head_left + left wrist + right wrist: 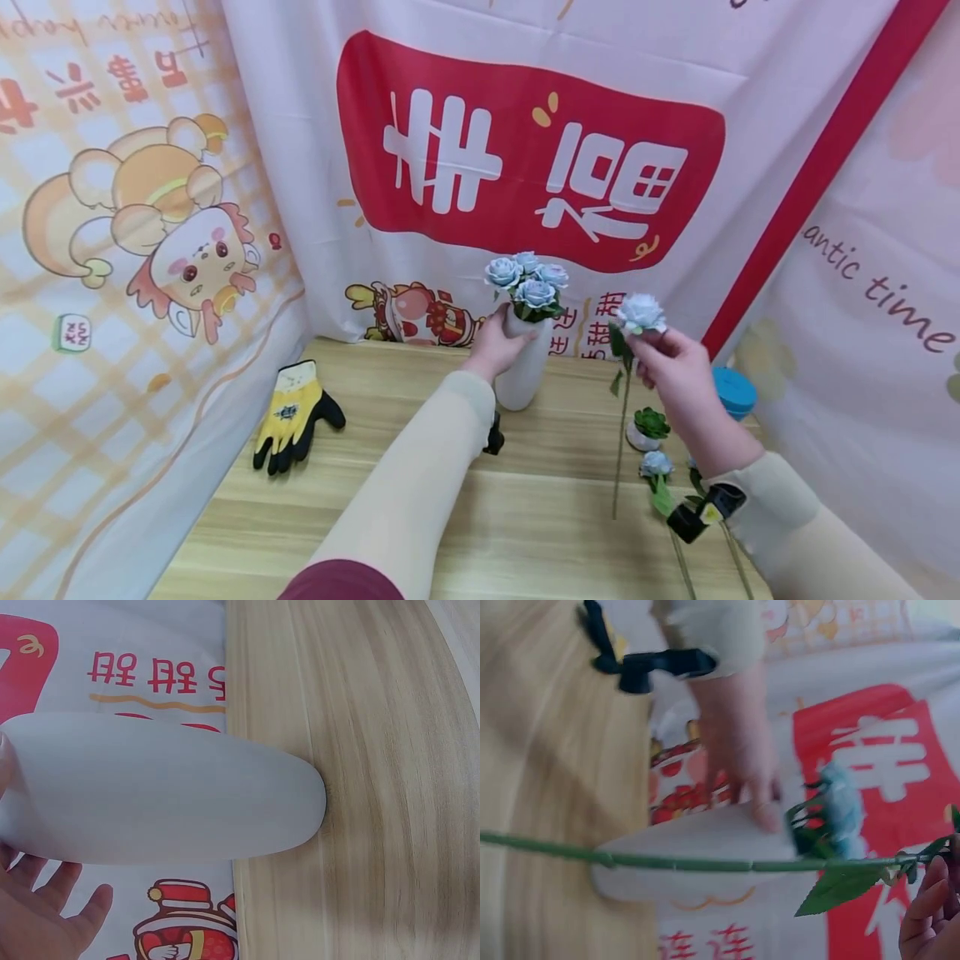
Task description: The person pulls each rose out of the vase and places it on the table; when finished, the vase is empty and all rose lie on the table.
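A tall white vase (520,367) stands on the wooden table near the back cloth, holding several pale blue artificial roses (536,292). My left hand (501,343) grips it near the neck; in the left wrist view, the fingers (94,911) curve beside its wall. To the right, my right hand (678,367) pinches an artificial rose (641,314) just below its bloom. Its long green stem (705,865) hangs down, and a leaf (840,887) sticks out near the fingers. In the right wrist view this stem crosses in front of the vase.
Further artificial roses (657,464) lie at the right, partly hidden by my right wrist. Behind them are a small potted succulent (649,425) and a blue round container (733,392). A yellow and black glove (294,417) lies at the left. Printed cloths (300,167) enclose the table.
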### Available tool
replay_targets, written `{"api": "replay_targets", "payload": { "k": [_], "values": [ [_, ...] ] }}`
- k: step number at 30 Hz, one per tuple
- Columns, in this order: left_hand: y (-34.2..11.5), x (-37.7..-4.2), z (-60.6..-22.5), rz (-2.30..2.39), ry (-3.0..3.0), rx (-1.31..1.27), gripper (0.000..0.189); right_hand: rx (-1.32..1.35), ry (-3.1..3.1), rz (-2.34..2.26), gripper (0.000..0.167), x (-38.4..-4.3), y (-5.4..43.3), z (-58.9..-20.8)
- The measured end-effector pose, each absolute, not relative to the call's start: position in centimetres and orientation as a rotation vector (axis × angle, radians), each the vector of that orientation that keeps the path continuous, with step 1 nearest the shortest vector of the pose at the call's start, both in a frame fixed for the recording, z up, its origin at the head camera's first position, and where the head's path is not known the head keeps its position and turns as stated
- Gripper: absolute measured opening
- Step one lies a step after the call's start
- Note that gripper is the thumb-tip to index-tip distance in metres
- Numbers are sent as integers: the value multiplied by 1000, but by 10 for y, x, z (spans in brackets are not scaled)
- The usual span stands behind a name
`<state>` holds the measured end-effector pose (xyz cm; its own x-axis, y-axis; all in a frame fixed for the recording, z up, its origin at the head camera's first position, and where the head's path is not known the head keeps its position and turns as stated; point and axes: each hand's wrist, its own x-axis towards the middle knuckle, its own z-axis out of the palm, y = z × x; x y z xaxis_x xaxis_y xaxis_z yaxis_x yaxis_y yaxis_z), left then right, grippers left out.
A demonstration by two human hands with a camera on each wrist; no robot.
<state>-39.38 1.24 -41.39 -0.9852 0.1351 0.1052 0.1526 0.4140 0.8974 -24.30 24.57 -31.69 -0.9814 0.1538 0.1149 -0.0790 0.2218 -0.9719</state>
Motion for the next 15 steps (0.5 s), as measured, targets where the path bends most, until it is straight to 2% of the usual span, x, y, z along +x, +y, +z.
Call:
{"api": "replay_targets", "payload": {
  "k": [6, 15],
  "values": [
    [14, -399, -418, -1679, -2638, -235, 88, -229, -2564, 1663, 38, -261, 265, -373],
    [16, -400, -420, -1700, -2626, -243, 88, -395, -2673, 1654, 19, -270, 274, -468]
  ]
}}
